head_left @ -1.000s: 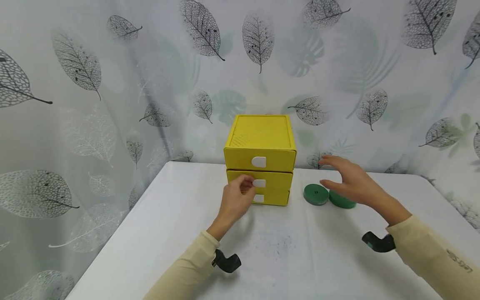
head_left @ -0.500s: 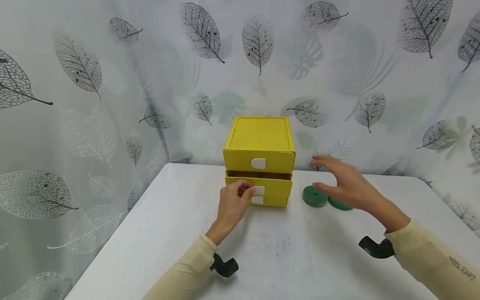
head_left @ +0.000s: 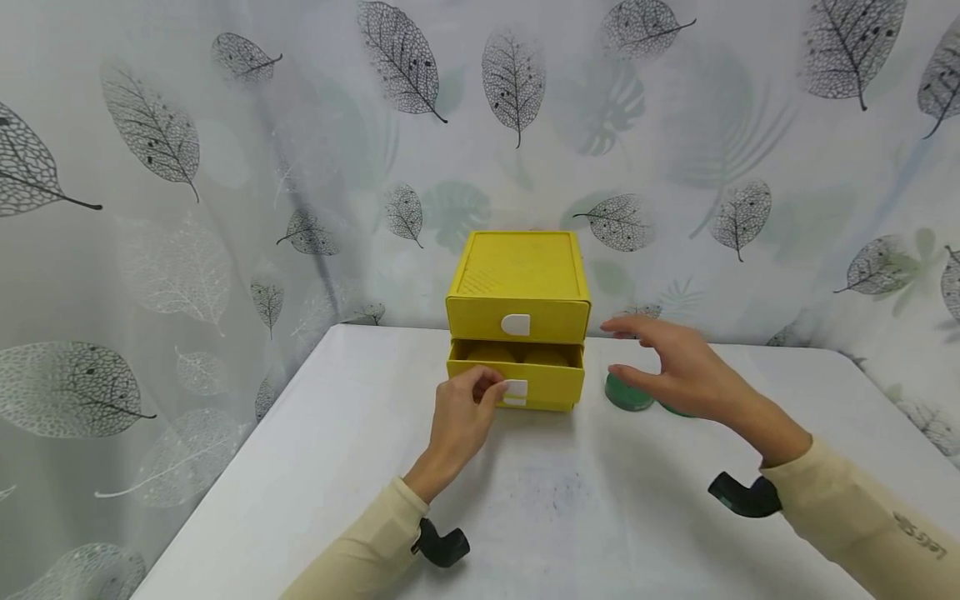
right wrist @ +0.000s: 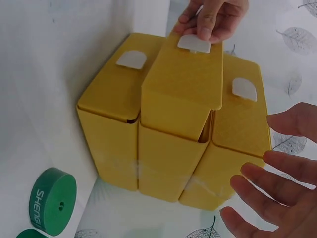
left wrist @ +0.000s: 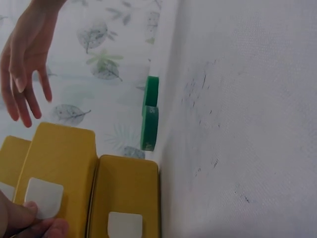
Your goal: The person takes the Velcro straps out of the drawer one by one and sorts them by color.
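While my left grip (head_left: 459,414) pinches the tab (head_left: 517,387), the middle drawer (head_left: 553,387) gapes wider, more inside showing, right grip (head_left: 692,375) empty.

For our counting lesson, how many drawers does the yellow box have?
3: top drawer, closed; middle drawer, open, held by the left hand; bottom drawer, just beneath.

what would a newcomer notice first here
The yellow drawer unit far back on the white table stands out first, its middle drawer partly open, the left hand pinching its white tab. Next come two green rolls to the right, partly hidden by the right hand in the head view.
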Motion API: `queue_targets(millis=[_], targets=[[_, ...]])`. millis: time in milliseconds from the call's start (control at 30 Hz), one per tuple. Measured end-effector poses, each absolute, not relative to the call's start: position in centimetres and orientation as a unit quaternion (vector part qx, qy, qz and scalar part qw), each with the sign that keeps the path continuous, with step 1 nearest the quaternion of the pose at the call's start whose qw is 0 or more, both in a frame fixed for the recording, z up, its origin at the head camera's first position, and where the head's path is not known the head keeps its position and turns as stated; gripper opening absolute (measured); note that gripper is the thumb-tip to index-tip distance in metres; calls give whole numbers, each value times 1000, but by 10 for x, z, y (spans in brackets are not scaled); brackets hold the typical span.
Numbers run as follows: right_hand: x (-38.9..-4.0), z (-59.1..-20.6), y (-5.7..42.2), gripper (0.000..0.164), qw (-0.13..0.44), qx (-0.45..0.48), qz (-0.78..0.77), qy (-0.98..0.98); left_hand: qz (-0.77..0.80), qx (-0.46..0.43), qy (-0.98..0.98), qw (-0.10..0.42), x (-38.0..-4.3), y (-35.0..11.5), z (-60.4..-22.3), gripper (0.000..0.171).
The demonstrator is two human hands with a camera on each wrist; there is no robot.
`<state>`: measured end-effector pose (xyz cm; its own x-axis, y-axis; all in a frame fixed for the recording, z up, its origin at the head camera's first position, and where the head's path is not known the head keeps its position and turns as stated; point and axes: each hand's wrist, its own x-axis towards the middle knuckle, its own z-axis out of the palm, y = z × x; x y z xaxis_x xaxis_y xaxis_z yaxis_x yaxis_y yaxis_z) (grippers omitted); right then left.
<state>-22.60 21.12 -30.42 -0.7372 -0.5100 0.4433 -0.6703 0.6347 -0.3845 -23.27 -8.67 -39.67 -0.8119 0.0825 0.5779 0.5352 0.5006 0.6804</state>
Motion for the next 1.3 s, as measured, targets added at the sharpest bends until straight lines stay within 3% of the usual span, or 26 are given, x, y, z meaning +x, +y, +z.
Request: queue_targets(millis=[467,867,1300], targets=[[-226,-305,199,42,144,354,284,-879,-463,-188,-831,245,-213,-89,-396,6],[-231,-310,191,52,110,364,284,-880,-466,-187,-835,227,-194,-91,-396,5],[-234,-318,173,44,75,387,271,-878,-476,-196,-828,221,-175,-97,-396,6]])
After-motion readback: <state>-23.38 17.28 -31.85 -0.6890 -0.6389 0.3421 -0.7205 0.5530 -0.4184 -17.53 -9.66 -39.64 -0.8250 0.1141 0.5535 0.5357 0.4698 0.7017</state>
